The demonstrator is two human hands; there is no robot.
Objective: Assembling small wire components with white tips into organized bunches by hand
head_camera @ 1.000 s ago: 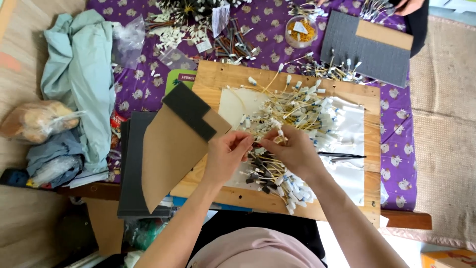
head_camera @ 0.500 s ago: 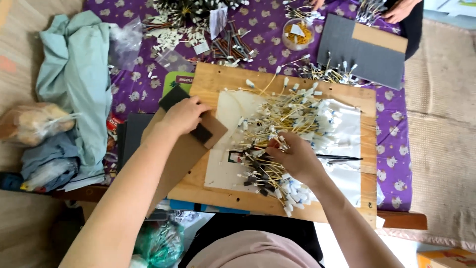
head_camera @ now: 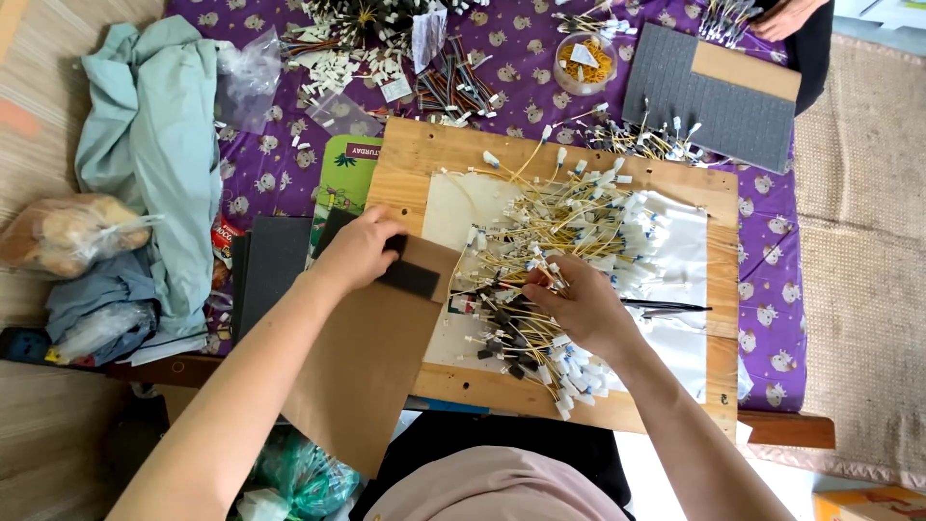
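Purple patterned cloth covers the table under a wooden board, and from my remote seat I see a white sheet on that board heaped with a tangle of yellow wires with white connectors. Left hand lies palm down, fingers curled over the dark foam strip at the top of a brown cardboard panel that overhangs the board's left edge toward me. Right hand rests on the near part of the wire pile, fingertips pressed together among the strands, though I cannot tell which wire they pinch.
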